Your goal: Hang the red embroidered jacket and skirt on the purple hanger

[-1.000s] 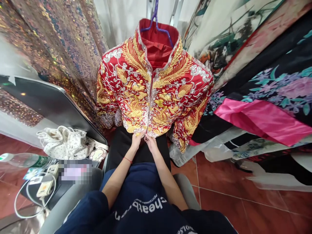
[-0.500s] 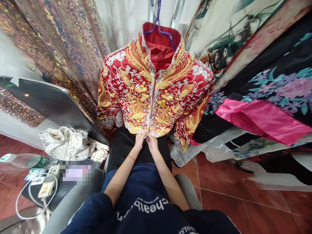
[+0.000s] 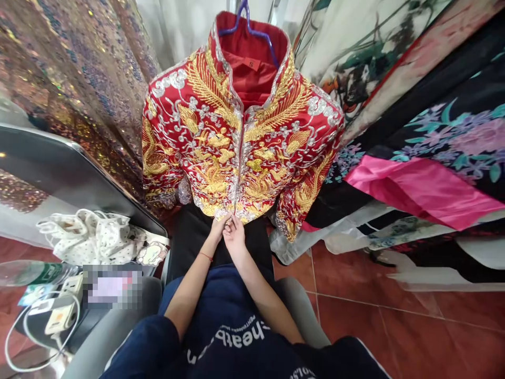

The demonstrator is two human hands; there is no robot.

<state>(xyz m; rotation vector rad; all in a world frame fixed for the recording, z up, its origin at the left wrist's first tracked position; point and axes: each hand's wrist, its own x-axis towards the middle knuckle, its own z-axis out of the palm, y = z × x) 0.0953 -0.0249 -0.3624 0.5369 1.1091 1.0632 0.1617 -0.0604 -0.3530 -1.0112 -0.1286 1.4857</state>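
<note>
A red jacket (image 3: 256,158) with gold and silver embroidery hangs from a purple hanger (image 3: 248,26), its stand collar spread and a red tag marked S inside. Its front edges meet down the middle. At the bottom of that front line, my left hand (image 3: 218,227) is closed on the jacket's hem. Close beside it, my right hand (image 3: 235,238) has its fingers pinched together, almost touching the left fingertips. Whatever the right fingers hold is too small to make out. A red string bracelet (image 3: 205,257) circles my left wrist.
On the left are a dark chair back (image 3: 63,168), a spotted white cloth bag (image 3: 90,237), a plastic bottle (image 3: 35,272) and a power strip (image 3: 61,318) with a white cable. Sequined fabric (image 3: 90,79) hangs behind. Floral garments and pink satin (image 3: 414,189) hang on the right.
The view has shifted and come closer, so the jacket sits higher and further left. My right hand has turned, and its fingers now pinch nearer to the left fingertips.
</note>
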